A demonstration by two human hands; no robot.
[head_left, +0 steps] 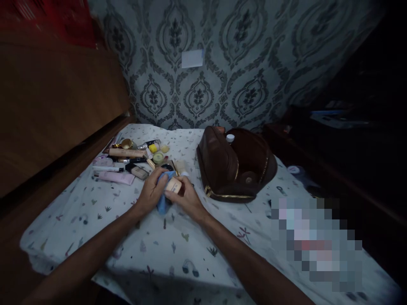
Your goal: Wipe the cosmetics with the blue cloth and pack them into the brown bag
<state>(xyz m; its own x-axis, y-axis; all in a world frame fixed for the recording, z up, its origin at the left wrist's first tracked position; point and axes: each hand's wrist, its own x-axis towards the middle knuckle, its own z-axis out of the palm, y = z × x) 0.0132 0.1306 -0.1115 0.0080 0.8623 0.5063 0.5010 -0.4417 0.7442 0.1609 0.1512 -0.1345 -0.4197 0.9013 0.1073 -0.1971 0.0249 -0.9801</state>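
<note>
Both hands meet over the patterned cloth, in front of a spread of cosmetics. My left hand (151,191) is closed around a bunched blue cloth (163,204), which presses against a small beige cosmetic container (173,185). Fingers of my right hand (190,198) grip that container from its right side. Dark lettering shows on its face, too small to read. Just beyond my left hand lie a flat foundation bottle (139,171), a pink tube (116,177), a long peach tube (127,153) and a small round pot (158,158).
A brown zip bag (219,165) stands gaping to the right, with a white round cap (230,138) at its opening. Left is a wooden cabinet (60,101); behind rises the patterned wall (222,76). A pixelated patch (318,245) covers something at the lower right.
</note>
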